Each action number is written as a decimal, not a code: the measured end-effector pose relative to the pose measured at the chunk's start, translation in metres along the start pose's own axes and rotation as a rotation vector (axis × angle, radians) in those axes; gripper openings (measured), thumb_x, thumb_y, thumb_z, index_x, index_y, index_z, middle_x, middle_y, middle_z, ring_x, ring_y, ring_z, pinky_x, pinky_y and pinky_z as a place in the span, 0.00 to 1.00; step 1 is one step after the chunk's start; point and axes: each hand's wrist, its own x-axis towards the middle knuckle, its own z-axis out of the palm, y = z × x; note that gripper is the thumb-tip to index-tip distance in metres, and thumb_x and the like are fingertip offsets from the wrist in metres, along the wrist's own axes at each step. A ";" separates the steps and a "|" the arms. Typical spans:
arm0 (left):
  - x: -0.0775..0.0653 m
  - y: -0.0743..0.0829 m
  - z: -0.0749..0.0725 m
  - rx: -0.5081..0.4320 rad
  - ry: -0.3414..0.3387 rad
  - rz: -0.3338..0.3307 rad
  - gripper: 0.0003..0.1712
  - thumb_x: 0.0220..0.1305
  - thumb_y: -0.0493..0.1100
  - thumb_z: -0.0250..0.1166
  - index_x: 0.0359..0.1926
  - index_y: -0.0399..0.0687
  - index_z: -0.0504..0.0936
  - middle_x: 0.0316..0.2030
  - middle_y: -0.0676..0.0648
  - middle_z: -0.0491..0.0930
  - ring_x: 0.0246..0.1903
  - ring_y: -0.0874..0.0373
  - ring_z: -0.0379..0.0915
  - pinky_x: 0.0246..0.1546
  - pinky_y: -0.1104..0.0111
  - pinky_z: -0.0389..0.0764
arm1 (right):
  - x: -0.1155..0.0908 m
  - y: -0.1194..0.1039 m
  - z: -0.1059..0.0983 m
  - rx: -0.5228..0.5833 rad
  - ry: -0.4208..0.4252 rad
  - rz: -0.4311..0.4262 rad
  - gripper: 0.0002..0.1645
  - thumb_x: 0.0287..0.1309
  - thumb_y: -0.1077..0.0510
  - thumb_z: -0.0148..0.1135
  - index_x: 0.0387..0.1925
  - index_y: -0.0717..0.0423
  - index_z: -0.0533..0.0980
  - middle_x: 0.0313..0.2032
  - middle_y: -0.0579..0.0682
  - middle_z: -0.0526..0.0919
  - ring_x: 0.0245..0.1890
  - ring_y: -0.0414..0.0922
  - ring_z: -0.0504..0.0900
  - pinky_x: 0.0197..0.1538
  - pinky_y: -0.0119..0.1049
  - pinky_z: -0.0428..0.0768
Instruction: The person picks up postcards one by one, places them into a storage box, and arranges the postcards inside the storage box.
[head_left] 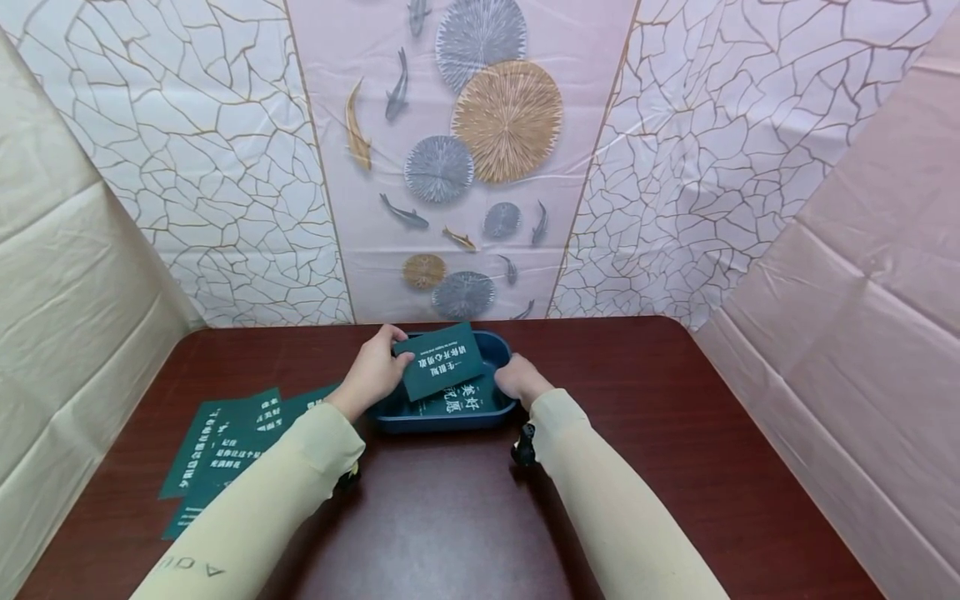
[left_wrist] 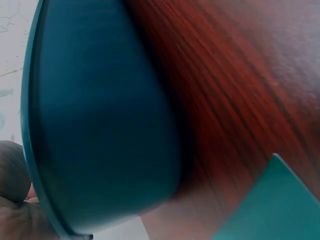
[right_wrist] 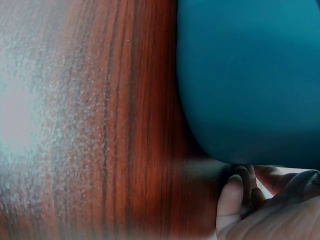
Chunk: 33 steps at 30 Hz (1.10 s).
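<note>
1. The green card (head_left: 441,362) hung at a slant just right of the left hand (head_left: 375,371), which pinched its left edge, thumb on the printed face.
2. Below that pinch stood the blue tray (head_left: 442,424), between both hands, with another printed card (head_left: 468,400) lying inside.
3. The right hand (head_left: 522,380) was curled about the tray's right end.
4. To my eye, the work wanted a light edge pinch, the card turned square to the tray's long side, and the right hand steadying.
5. Left of the left hand, loose cards (head_left: 225,446) overlapped on the table (head_left: 637,442), partly covered by the left sleeve (head_left: 262,492).
6. I couldn't make out the right fingertips' exact hold on the rim; the left wrist view missed the pinch.
</note>
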 end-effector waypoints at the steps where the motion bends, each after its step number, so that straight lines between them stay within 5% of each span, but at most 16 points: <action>1: 0.002 0.001 0.002 0.008 -0.018 0.000 0.17 0.67 0.40 0.63 0.54 0.43 0.70 0.52 0.39 0.74 0.44 0.48 0.73 0.45 0.56 0.75 | 0.000 0.000 0.000 0.002 0.001 0.003 0.35 0.69 0.61 0.46 0.73 0.64 0.49 0.70 0.59 0.58 0.63 0.55 0.63 0.63 0.55 0.65; 5: 0.006 0.003 0.006 0.040 -0.110 0.005 0.19 0.68 0.40 0.62 0.57 0.43 0.71 0.54 0.39 0.73 0.49 0.48 0.72 0.45 0.57 0.75 | -0.002 -0.001 0.000 0.006 0.001 0.000 0.35 0.70 0.61 0.46 0.73 0.64 0.49 0.70 0.59 0.58 0.63 0.55 0.62 0.63 0.56 0.64; 10: 0.007 0.005 0.009 0.070 -0.207 0.000 0.20 0.68 0.40 0.61 0.59 0.43 0.71 0.56 0.40 0.72 0.43 0.51 0.73 0.38 0.60 0.74 | -0.002 -0.001 0.000 -0.003 0.011 -0.002 0.35 0.70 0.60 0.47 0.73 0.64 0.49 0.70 0.60 0.57 0.64 0.56 0.61 0.64 0.57 0.63; 20: 0.012 0.003 0.019 0.245 -0.274 0.019 0.23 0.65 0.43 0.64 0.58 0.39 0.73 0.50 0.38 0.73 0.48 0.48 0.72 0.48 0.55 0.74 | 0.000 0.001 0.001 0.003 0.009 0.005 0.35 0.69 0.61 0.46 0.73 0.64 0.49 0.70 0.60 0.58 0.63 0.55 0.63 0.63 0.56 0.64; 33: 0.014 0.006 0.029 0.376 -0.404 -0.004 0.25 0.69 0.45 0.60 0.65 0.45 0.72 0.59 0.36 0.67 0.55 0.39 0.62 0.55 0.49 0.66 | -0.001 -0.001 0.000 -0.004 0.010 -0.005 0.36 0.69 0.61 0.43 0.74 0.64 0.46 0.72 0.60 0.54 0.68 0.56 0.58 0.64 0.53 0.65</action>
